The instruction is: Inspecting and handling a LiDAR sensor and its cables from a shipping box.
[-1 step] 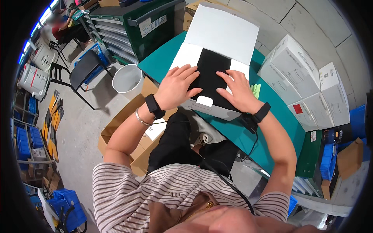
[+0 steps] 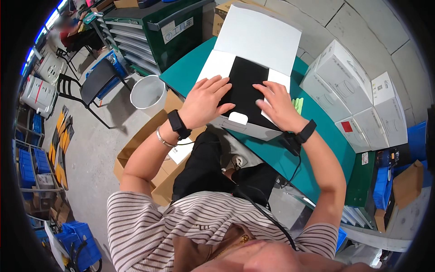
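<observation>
- The open white box sat on the green desk, lid flipped up on the far side, with a black insert lying inside.
- Left hand lay flat on the insert's left edge, fingers spread wide, not gripping anything.
- Right hand pressed down on the right side, fingers wide too.
- Stack of white cartons stood just to the right, and a white bin was on the floor to the left.

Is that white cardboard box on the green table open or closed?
Open. The white cardboard box has its lid folded back, showing a black insert that both hands, left hand and right hand, rest on.
</observation>
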A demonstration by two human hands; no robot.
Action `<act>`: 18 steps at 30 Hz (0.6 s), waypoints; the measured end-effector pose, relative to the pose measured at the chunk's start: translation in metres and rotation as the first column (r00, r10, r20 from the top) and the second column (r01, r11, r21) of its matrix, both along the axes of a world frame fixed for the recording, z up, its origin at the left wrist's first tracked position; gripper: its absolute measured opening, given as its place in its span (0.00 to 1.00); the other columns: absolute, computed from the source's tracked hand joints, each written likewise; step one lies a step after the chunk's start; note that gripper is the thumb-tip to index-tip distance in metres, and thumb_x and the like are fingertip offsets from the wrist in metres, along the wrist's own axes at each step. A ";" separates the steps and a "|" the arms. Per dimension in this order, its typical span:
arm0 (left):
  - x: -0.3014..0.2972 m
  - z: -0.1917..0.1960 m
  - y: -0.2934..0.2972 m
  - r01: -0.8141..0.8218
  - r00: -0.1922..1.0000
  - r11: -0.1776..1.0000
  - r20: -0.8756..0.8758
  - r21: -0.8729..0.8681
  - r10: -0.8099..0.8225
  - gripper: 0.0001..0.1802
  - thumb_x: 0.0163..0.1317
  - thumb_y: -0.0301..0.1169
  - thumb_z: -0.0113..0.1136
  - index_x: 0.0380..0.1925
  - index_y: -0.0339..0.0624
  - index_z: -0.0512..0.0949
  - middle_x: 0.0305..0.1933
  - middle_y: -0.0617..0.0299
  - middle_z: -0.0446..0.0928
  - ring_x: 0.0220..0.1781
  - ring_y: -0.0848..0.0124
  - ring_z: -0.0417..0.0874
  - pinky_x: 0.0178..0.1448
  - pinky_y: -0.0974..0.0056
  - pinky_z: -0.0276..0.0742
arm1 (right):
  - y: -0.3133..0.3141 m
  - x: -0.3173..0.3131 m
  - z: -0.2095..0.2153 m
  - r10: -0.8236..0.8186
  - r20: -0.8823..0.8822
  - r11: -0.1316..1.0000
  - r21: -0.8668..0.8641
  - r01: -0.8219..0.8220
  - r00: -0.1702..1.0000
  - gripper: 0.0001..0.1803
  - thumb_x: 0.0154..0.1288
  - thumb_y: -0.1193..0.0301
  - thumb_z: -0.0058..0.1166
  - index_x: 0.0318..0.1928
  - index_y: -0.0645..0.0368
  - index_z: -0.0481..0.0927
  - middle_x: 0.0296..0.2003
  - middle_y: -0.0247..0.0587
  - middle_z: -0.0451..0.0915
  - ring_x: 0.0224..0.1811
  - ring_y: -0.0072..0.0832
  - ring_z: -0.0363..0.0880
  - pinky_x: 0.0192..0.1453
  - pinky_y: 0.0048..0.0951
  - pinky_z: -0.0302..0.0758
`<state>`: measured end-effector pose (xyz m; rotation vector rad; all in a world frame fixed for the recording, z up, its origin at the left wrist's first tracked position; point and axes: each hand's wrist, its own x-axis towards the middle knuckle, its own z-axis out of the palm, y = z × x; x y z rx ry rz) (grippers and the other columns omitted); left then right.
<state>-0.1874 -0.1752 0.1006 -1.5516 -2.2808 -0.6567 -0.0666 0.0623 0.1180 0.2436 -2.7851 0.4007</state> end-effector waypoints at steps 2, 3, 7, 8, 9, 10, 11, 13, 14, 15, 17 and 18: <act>-0.001 0.004 -0.003 0.027 0.999 0.998 -0.018 -0.049 -0.028 0.29 0.62 0.47 0.57 0.59 0.43 0.70 0.65 0.53 0.68 0.69 0.56 0.64 0.69 0.52 0.59 | 0.020 0.000 0.002 0.023 0.045 0.977 -0.213 -0.013 0.999 0.25 0.64 0.64 0.53 0.60 0.57 0.69 0.56 0.48 0.69 0.60 0.45 0.64 0.64 0.43 0.61; 0.000 0.006 -0.004 0.034 0.999 0.998 -0.019 -0.044 -0.035 0.29 0.62 0.47 0.57 0.59 0.43 0.70 0.65 0.53 0.68 0.69 0.56 0.64 0.69 0.52 0.59 | 0.033 0.000 0.005 0.060 0.081 0.908 -0.419 -0.021 0.995 0.24 0.64 0.66 0.53 0.60 0.58 0.69 0.57 0.49 0.68 0.60 0.46 0.64 0.65 0.42 0.61; 0.003 0.007 -0.004 0.071 0.997 0.995 -0.036 -0.076 -0.074 0.30 0.62 0.46 0.57 0.61 0.46 0.69 0.67 0.51 0.65 0.69 0.54 0.63 0.70 0.52 0.58 | 0.092 -0.018 -0.024 -0.294 -0.033 0.953 -0.091 0.290 0.955 0.45 0.55 0.54 0.65 0.66 0.62 0.59 0.64 0.56 0.61 0.67 0.46 0.60 0.70 0.40 0.58; 0.004 0.006 -0.004 0.071 0.997 0.995 -0.029 -0.075 -0.073 0.29 0.63 0.46 0.57 0.61 0.47 0.69 0.67 0.51 0.65 0.69 0.53 0.63 0.70 0.51 0.58 | 0.100 -0.027 -0.027 -0.300 -0.044 0.951 -0.087 0.296 0.953 0.45 0.55 0.54 0.65 0.66 0.62 0.59 0.64 0.56 0.61 0.67 0.46 0.60 0.70 0.40 0.58; 0.004 0.005 -0.005 0.069 0.997 0.995 -0.024 -0.073 -0.071 0.29 0.63 0.46 0.57 0.62 0.47 0.69 0.67 0.50 0.65 0.69 0.53 0.63 0.70 0.51 0.57 | 0.104 -0.036 -0.025 -0.391 -0.013 0.915 -0.114 0.387 0.920 0.50 0.53 0.53 0.67 0.68 0.62 0.53 0.63 0.58 0.61 0.67 0.46 0.61 0.70 0.40 0.58; 0.004 0.004 -0.005 0.068 0.998 0.995 -0.014 -0.068 -0.069 0.29 0.63 0.46 0.57 0.62 0.48 0.68 0.67 0.50 0.65 0.69 0.52 0.62 0.70 0.51 0.57 | 0.108 -0.041 -0.023 -0.477 0.021 0.869 -0.139 0.475 0.879 0.57 0.51 0.53 0.69 0.70 0.62 0.47 0.63 0.60 0.62 0.66 0.46 0.62 0.70 0.40 0.59; 0.004 0.003 -0.005 0.072 0.997 0.995 -0.023 -0.061 -0.074 0.29 0.63 0.46 0.57 0.62 0.48 0.68 0.67 0.50 0.65 0.69 0.52 0.62 0.70 0.51 0.57 | 0.110 -0.045 -0.022 -0.481 0.011 0.868 -0.136 0.478 0.876 0.57 0.51 0.53 0.69 0.70 0.62 0.47 0.63 0.60 0.62 0.66 0.46 0.62 0.70 0.40 0.59; 0.006 0.002 -0.006 0.066 0.998 0.996 -0.007 -0.065 -0.066 0.29 0.62 0.45 0.58 0.62 0.50 0.68 0.67 0.50 0.64 0.70 0.53 0.62 0.70 0.51 0.57 | 0.107 -0.052 -0.019 -0.216 0.133 0.814 -0.522 0.253 0.967 0.64 0.49 0.57 0.72 0.72 0.60 0.36 0.60 0.60 0.67 0.63 0.45 0.67 0.68 0.38 0.62; 0.006 0.003 -0.006 0.058 0.998 0.997 -0.010 -0.057 -0.059 0.29 0.62 0.45 0.58 0.62 0.51 0.68 0.67 0.51 0.65 0.70 0.53 0.62 0.71 0.51 0.57 | 0.108 -0.053 -0.019 -0.235 0.101 0.824 -0.507 0.253 0.967 0.66 0.49 0.64 0.73 0.72 0.56 0.30 0.55 0.57 0.73 0.60 0.41 0.71 0.65 0.37 0.64; 0.007 0.003 -0.007 0.053 0.999 0.997 -0.005 -0.056 -0.053 0.29 0.62 0.45 0.58 0.62 0.51 0.68 0.67 0.51 0.65 0.70 0.53 0.62 0.71 0.51 0.57 | 0.103 -0.051 -0.016 -0.230 0.105 0.826 -0.505 0.251 0.967 0.66 0.49 0.64 0.73 0.72 0.56 0.30 0.55 0.57 0.73 0.60 0.41 0.71 0.65 0.37 0.64; 0.007 0.004 -0.007 0.090 0.996 0.996 0.018 -0.024 -0.090 0.29 0.62 0.45 0.58 0.62 0.51 0.69 0.67 0.52 0.65 0.70 0.54 0.63 0.71 0.51 0.57 | 0.093 -0.040 -0.008 -0.205 0.035 0.760 -0.624 0.181 0.978 0.66 0.49 0.69 0.72 0.73 0.52 0.29 0.56 0.55 0.73 0.61 0.36 0.70 0.64 0.36 0.66; 0.007 0.005 -0.008 0.087 0.996 0.996 0.027 -0.027 -0.087 0.29 0.62 0.45 0.58 0.62 0.51 0.69 0.67 0.52 0.65 0.70 0.54 0.63 0.71 0.51 0.57 | 0.090 -0.037 -0.006 -0.201 0.044 0.759 -0.624 0.184 0.979 0.66 0.49 0.69 0.72 0.73 0.52 0.29 0.56 0.55 0.73 0.61 0.36 0.70 0.64 0.36 0.66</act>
